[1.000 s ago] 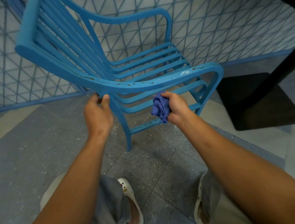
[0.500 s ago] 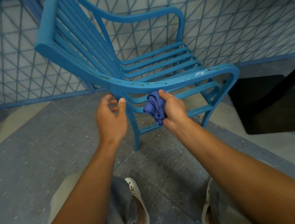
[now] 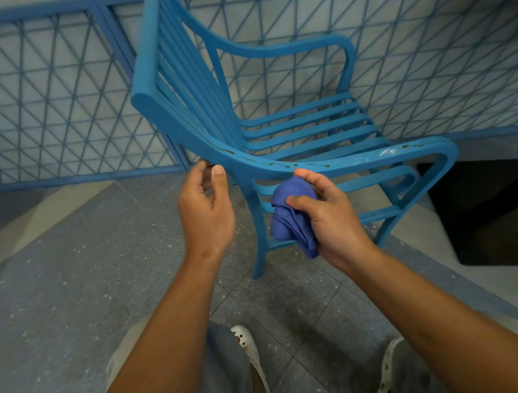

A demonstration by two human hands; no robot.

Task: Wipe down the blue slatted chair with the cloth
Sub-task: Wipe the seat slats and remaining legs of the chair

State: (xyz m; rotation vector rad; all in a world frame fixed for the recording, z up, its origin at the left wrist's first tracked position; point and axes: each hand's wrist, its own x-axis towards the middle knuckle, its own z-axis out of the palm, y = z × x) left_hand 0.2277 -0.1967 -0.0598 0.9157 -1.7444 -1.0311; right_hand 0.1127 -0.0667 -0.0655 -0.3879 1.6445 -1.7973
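**A:** Where does the wiping stand?

**B:** Somewhere in the middle, by my reading. The blue chair (image 3: 277, 126) stands on the grey floor (image 3: 73, 288) in front of the lattice fence (image 3: 43, 104), turned so its near armrest (image 3: 357, 160) runs across the view. The cloth (image 3: 291, 215) is bunched up in the right hand (image 3: 330, 218), held just under that near armrest, by the chair's near leg (image 3: 258, 227).

**A:** Is the cloth actually on the chair?

**B:** Its top edge is right at the underside of the armrest; whether it presses there I cannot tell. The right hand's fingers (image 3: 315, 176) and thumb are curled around the cloth, grasping it.

**A:** And the other hand?

**B:** The left hand (image 3: 206, 209) is up at the underside of the curved rail, left of the cloth. Its fingers are loosely bent and hold nothing; the fingertips are at the rail's edge, perhaps touching it.

**A:** What still looks undone?

**B:** The top of the near armrest shows brown streaks and pale marks, so I judge it still needs a pass. The seat slats (image 3: 308, 124), the back slats and the far armrest (image 3: 301, 45) show no sign either way. Likely most of the chair is left.
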